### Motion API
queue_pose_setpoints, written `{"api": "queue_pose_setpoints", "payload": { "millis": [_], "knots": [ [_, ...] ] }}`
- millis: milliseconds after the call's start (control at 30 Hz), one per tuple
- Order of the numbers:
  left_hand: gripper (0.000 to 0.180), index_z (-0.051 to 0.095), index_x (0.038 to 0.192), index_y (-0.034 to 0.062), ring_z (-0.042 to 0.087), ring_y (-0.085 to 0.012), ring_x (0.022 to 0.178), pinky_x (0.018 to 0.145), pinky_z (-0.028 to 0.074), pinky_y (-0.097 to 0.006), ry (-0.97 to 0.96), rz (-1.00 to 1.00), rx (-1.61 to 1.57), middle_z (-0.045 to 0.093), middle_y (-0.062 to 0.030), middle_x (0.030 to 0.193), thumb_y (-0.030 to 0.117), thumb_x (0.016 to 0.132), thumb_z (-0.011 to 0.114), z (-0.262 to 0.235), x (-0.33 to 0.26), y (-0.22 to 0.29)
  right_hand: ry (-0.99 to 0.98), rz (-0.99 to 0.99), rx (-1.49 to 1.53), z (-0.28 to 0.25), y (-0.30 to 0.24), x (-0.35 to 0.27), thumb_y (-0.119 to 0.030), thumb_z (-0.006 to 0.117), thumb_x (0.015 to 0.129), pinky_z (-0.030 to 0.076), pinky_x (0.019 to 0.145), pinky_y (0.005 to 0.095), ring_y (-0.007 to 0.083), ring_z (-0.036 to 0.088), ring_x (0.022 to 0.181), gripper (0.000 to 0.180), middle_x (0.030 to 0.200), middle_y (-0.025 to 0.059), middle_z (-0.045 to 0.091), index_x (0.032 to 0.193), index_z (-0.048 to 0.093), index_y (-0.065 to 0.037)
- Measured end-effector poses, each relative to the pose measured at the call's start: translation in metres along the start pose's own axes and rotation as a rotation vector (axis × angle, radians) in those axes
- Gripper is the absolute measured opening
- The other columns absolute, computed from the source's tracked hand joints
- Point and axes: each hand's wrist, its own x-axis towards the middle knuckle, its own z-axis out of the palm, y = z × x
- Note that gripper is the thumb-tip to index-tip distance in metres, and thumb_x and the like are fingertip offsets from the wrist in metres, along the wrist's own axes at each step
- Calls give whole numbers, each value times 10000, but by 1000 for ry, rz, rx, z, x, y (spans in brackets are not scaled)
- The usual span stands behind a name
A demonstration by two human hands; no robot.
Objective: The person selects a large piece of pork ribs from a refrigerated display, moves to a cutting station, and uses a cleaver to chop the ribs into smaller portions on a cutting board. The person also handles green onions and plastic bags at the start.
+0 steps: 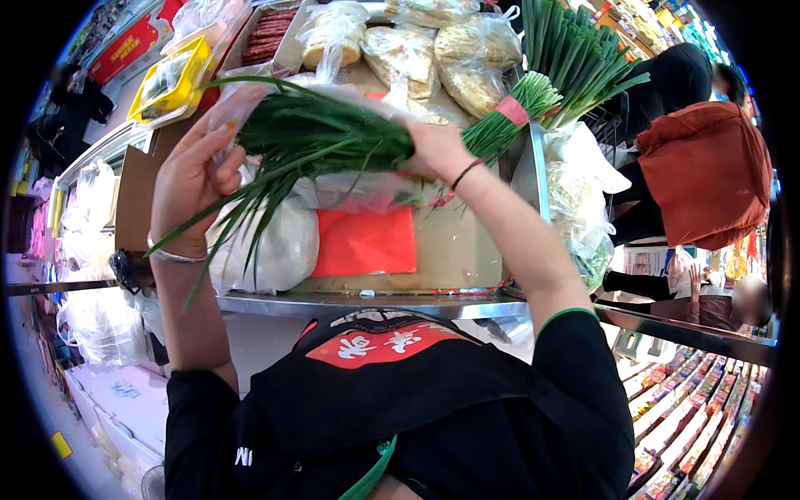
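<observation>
Chives (317,137), above the counter (367,302), sit clenched in the right hand (437,150) while the left hand (187,187) pinches the bag (250,100) open; feeding them straight should spare the leaves.

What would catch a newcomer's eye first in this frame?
The bunch of green chives at centre, gripped by the right hand while the left hand holds a clear plastic bag around it. Beneath lies a bright red sheet; a second banded bunch lies upper right.
</observation>
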Motion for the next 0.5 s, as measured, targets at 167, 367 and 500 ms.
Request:
{"api": "queue_pose_setpoints", "payload": {
  "millis": [167, 367, 500],
  "knots": [
    [440, 471, 1398, 13, 470, -33, 584, 478, 389, -163, -28, -148, 197, 613, -34, 1103, 115, 971, 486, 36, -2, -29, 10, -17, -49, 55, -34, -4, -384, 739, 682, 408, 838, 448, 292, 664, 870, 654, 914, 100, 708, 1280, 563, -185],
    [423, 450, 1380, -7, 391, -22, 521, 412, 364, -156, 165, -74, 115, 601, -94, 1048, 80, 965, 451, 33, -10, -23, 270, -237, 295, 85, -30, 14, -472, 700, 765, 453, 877, 420, 317, 634, 999, 674, 1097, 154, 668, 1322, 532, -132],
    [541, 162, 1540, 72, 369, -32, 580, 479, 412, -158, -55, 92, -299, 541, -106, 1065, 44, 1035, 355, -10, -17, 18, -101, 11, 494, 62, 43, 10, -645, 474, 889, 499, 864, 425, 349, 654, 979, 710, 1064, 205, 683, 1290, 570, -66]
  ]
}}
